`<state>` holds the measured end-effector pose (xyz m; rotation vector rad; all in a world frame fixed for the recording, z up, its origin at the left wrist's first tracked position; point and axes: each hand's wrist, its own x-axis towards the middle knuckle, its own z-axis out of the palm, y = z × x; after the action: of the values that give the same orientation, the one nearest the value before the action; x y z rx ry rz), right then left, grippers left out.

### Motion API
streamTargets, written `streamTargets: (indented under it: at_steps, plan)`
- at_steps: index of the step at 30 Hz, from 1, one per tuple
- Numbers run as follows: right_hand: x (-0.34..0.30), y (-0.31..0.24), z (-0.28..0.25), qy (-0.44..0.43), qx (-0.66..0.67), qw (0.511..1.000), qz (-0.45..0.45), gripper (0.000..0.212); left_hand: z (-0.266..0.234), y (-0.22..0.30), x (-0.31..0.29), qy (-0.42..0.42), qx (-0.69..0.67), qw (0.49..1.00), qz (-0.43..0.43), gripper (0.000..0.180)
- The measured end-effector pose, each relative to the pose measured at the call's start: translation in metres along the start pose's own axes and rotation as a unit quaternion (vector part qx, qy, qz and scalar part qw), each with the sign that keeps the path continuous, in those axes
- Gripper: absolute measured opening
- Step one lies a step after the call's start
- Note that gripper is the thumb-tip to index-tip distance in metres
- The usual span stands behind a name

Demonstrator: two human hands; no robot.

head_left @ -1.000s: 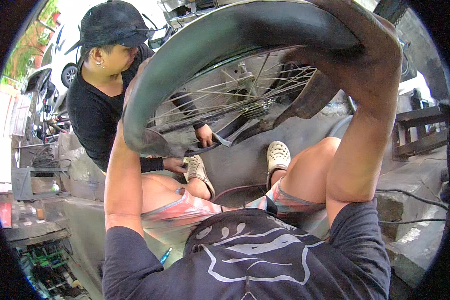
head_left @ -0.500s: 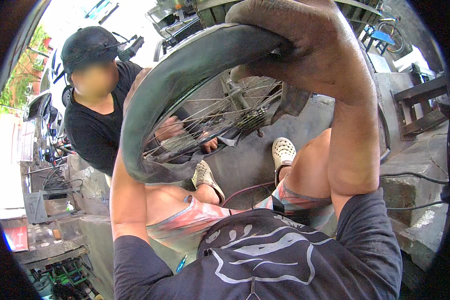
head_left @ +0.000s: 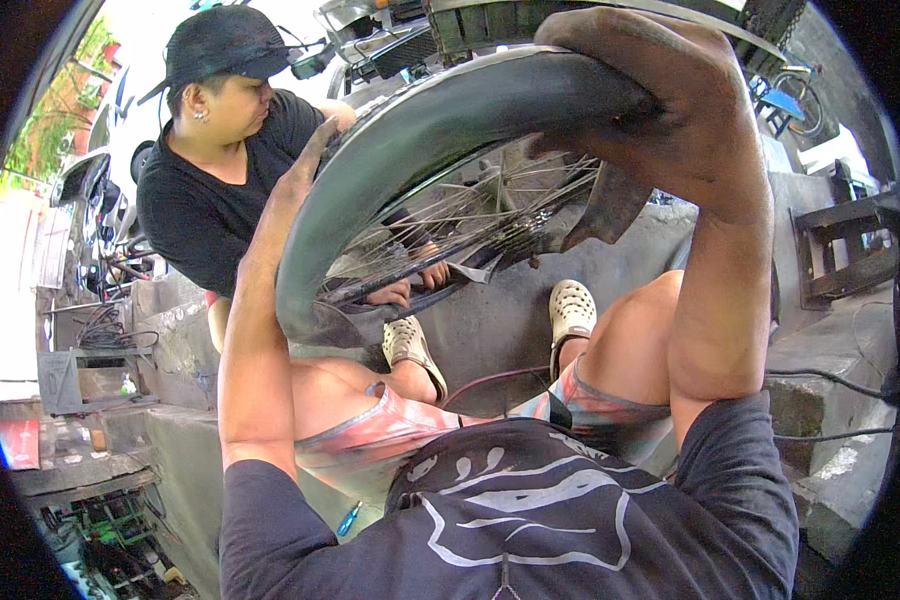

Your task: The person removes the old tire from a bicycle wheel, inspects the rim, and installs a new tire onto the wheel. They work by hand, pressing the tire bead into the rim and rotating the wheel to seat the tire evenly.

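A spoked bicycle wheel (head_left: 515,195) is held up tilted before me, with a wide, smooth dark tire (head_left: 370,190) around its near side. My right hand (head_left: 660,90) is closed around the tire at the upper right, fingers over the top and thumb on the inner side. Against the tire's outer left side is my left hand (head_left: 310,165), its fingers mostly hidden behind the rubber. A loose dark rubber flap (head_left: 608,208) hangs below my right hand. Beyond the spokes, a co-worker's two hands (head_left: 390,292) are at dark rubber low on the wheel.
A co-worker in a black cap and shirt (head_left: 205,190) is close at the far left. A dark metal stand (head_left: 840,250) and black cables (head_left: 830,378) are at right. A blue stool (head_left: 778,103) stands farther back. A blue-handled tool (head_left: 349,518) lies beside my left side.
The wheel has shifted right, and my hands with it. My left hand shows more beside the tire. The co-worker's head has moved up and right and turned toward the wheel.
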<state>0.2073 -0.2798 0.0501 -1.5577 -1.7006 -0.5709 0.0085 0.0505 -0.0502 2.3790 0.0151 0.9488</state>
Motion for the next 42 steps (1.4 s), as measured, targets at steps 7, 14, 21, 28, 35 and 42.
streamTargets:
  at_steps: [7,14,21,28,35,42]
  plan:
    - [-0.005,-0.002,0.003,-0.035,-0.076,0.996,0.014,0.065,-0.008,-0.004,-0.001,-0.148,0.011,0.989,-0.009,0.093]
    - [-0.005,-0.003,0.010,-0.059,-0.069,0.996,0.008,0.066,-0.007,-0.027,-0.012,-0.214,0.038,0.973,-0.081,0.095]
    - [-0.003,-0.003,0.021,-0.038,-0.056,0.997,0.020,0.057,-0.010,-0.037,-0.022,-0.206,0.029,0.974,-0.086,0.096]
    - [0.003,-0.001,0.029,-0.068,-0.053,0.996,-0.020,0.055,-0.012,-0.027,-0.021,-0.173,0.127,0.969,-0.124,0.097]
    - [0.007,-0.001,0.040,-0.074,-0.020,0.996,-0.039,0.053,-0.010,-0.025,-0.029,-0.130,0.203,0.969,-0.053,0.095]
    - [0.000,0.008,0.057,-0.091,-0.010,0.995,-0.048,0.056,0.004,0.013,-0.009,-0.128,0.264,0.942,-0.165,0.090]
